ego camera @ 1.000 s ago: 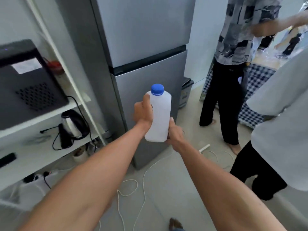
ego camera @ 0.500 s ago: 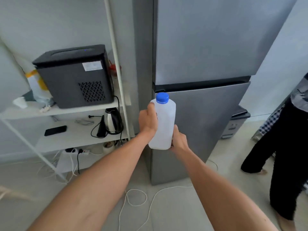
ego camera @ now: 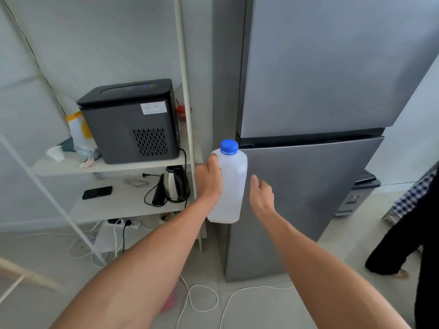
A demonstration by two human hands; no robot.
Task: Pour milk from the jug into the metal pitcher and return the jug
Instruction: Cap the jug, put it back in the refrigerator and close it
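The milk jug point(ego camera: 231, 186) is a white plastic bottle with a blue cap, held upright in front of the grey fridge point(ego camera: 308, 162). My left hand point(ego camera: 209, 180) grips the jug's left side. My right hand point(ego camera: 261, 194) hovers just right of the jug with fingers apart, not touching it. Both fridge doors are closed. No metal pitcher is in view.
A white shelf unit point(ego camera: 133, 200) stands left of the fridge, holding a black ice machine point(ego camera: 133, 122), a kettle point(ego camera: 175, 184) and a phone point(ego camera: 97, 192). White cables point(ego camera: 202, 298) lie on the floor. A person's dark-clothed leg point(ego camera: 401, 245) stands at the right.
My right hand has let go of the jug and moved to the right. The view has turned left and closer to the fridge.
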